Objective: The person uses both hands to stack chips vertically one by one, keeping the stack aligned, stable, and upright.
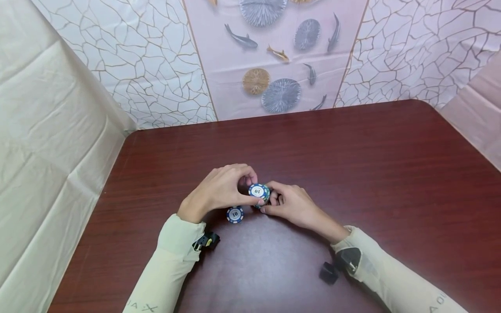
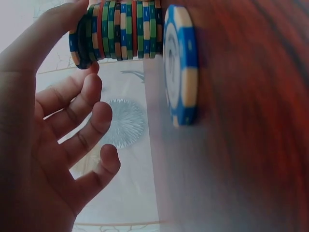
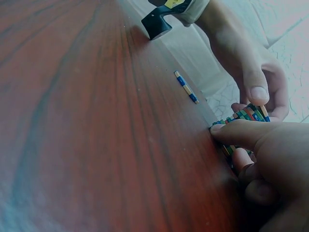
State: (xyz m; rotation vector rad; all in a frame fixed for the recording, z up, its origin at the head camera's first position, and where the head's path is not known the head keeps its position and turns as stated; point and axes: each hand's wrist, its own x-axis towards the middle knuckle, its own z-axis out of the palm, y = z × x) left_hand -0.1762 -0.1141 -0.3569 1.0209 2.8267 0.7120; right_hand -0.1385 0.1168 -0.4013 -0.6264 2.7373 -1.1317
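Observation:
A tall stack of poker chips (image 2: 126,31) with blue, green, red and black edges stands on the table. Its topmost chip (image 1: 257,191), blue and white and marked 10, sits slightly out of line with those below. My left hand (image 1: 219,187) pinches that chip between thumb and index finger, the other fingers spread loosely behind. Low on the stack's right side, my right hand (image 1: 295,205) grips it with thumb and fingers; in the right wrist view they cover part of it. A single blue-and-white 10 chip (image 1: 235,214) lies flat beside the stack, under my left wrist.
The dark red wooden table (image 1: 352,156) spreads out around the hands. Patterned cloth (image 1: 148,56) hangs along its back edge, and pale cloth (image 1: 51,165) along the left. Black wrist-worn devices (image 1: 328,273) stick out from the sleeves over the tabletop.

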